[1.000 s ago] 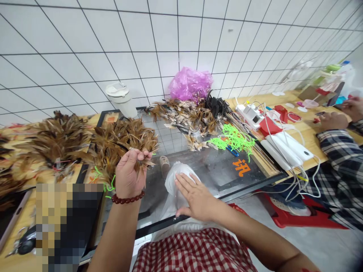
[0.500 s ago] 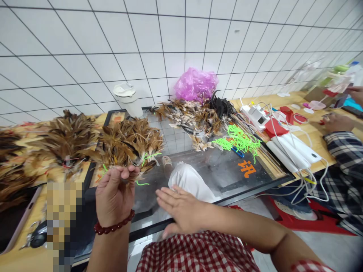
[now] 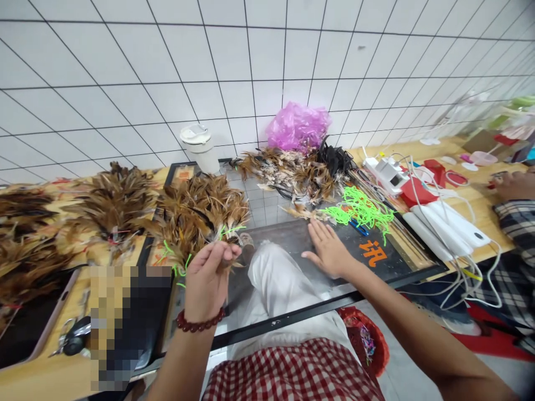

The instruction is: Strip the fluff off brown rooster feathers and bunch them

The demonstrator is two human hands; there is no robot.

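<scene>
My left hand (image 3: pixel 211 273), with a red bead bracelet, is closed in a pinch at the near edge of a heap of brown feather bunches (image 3: pixel 196 214); whatever lies between its fingertips is too small or hidden to tell. Bright green cord ends (image 3: pixel 180 268) stick out just left of it, and another green cord (image 3: pixel 230 229) shows above its fingers. My right hand (image 3: pixel 328 250) is open, fingers stretched, over the black glass tabletop (image 3: pixel 288 231). Its fingertips are at the near edge of the loose feathers (image 3: pixel 292 172), beside a tangle of neon green cords (image 3: pixel 359 209).
A white lidded cup (image 3: pixel 200 146) and a pink plastic bag (image 3: pixel 298 127) stand by the tiled wall. More feather bunches (image 3: pixel 117 200), a key fob (image 3: pixel 76 337) and a dark tablet lie left. Chargers and white cables (image 3: pixel 418 184) are right, near another person's hand (image 3: pixel 516 185). Below is a red basket (image 3: pixel 371 340).
My right hand has moved forward and right, from beside my left hand to the loose feathers. My left hand has shifted right, and green cord ends now show left of it.
</scene>
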